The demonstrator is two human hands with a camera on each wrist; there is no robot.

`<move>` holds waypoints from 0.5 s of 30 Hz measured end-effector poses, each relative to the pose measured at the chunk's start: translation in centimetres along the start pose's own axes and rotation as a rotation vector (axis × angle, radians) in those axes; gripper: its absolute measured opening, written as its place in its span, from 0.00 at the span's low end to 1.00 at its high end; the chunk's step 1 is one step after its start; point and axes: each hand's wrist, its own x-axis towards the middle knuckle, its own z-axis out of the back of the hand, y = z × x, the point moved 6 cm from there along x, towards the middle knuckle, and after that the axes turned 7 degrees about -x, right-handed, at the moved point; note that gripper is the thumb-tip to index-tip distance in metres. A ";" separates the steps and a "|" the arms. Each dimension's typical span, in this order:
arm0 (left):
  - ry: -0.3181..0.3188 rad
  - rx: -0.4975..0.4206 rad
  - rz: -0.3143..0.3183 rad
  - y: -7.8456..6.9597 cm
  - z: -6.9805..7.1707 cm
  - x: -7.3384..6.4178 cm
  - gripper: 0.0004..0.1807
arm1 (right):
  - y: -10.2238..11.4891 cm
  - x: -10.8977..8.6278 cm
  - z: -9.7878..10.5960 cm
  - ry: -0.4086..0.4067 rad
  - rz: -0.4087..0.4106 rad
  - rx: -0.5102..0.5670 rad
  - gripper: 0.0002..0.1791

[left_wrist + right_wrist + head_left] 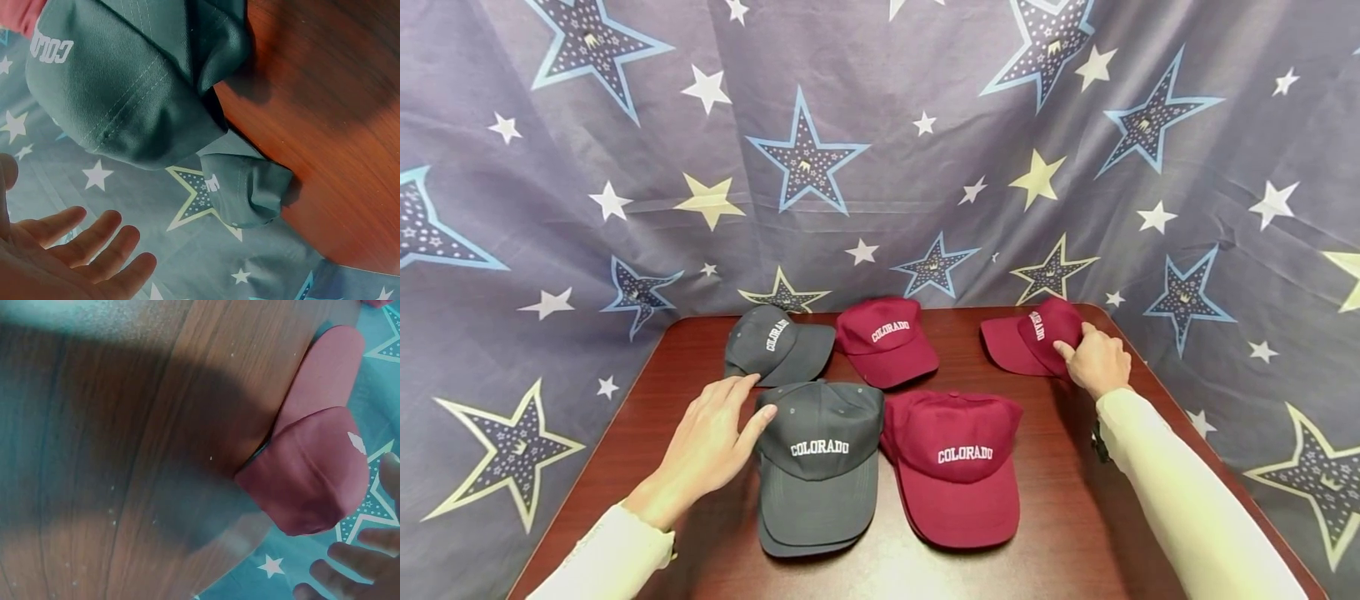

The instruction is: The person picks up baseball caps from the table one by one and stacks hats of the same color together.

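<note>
My right hand (1097,361) is at the back right, beside the crown of a maroon baseball cap (1030,337) whose brim points left. In the right wrist view, its fingers (344,569) are spread around that cap (312,469). My left hand (707,429) reaches over the left side, fingers extended, between a dark grey cap (775,346) behind and stacked dark grey caps (820,429) in front. The left wrist view shows its loosely spread fingers (100,244) holding nothing. Whether either hand touches a cap is hard to tell.
Another maroon cap (887,342) sits at the back middle. Stacked maroon caps (958,467) stand in front, right of the grey stack. All rest on a brown wooden table (1067,500); a star-patterned cloth (880,217) hangs behind and around it.
</note>
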 end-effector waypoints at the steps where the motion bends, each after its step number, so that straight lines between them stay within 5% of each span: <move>1: 0.000 0.000 0.000 0.0 0.0 0.0 0.29 | -0.1 0.1 -0.1 0.006 -0.006 -0.001 0.33; 9: -0.001 0.000 0.006 0.4 -0.1 0.0 0.29 | -0.4 0.3 -1.3 0.044 -0.063 -0.023 0.32; 15: 0.013 0.002 0.019 0.7 -0.2 0.0 0.30 | -0.1 0.4 -2.2 0.002 -0.043 -0.077 0.27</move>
